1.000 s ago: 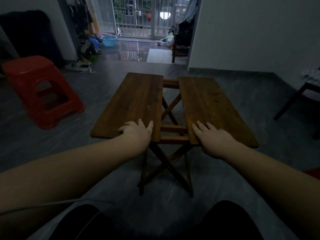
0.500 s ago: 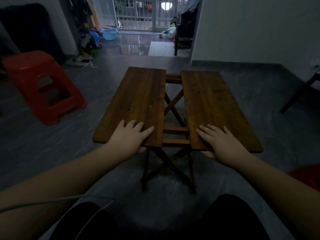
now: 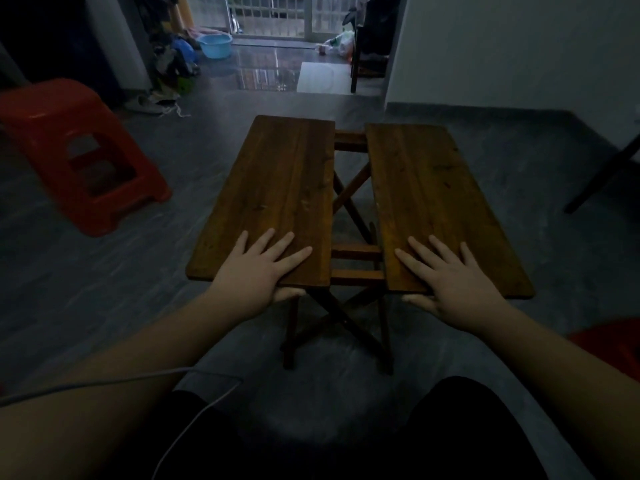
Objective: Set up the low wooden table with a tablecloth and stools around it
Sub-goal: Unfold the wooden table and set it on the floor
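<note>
Wooden table [image 3: 287,188], near edge gripped: flat fingers [image 3: 266,240] on top, thumbs [image 3: 289,292] underneath.

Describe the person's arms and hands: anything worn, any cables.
The left forearm and right forearm are bare, with no sleeves in view. The left hand and right hand show no gloves, rings or watch. A thin pale cable runs across the left forearm and loops down over dark trousers.

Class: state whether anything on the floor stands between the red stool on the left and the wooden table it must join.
Nothing visible does: only bare grey floor separates the red stool from the table.
</note>
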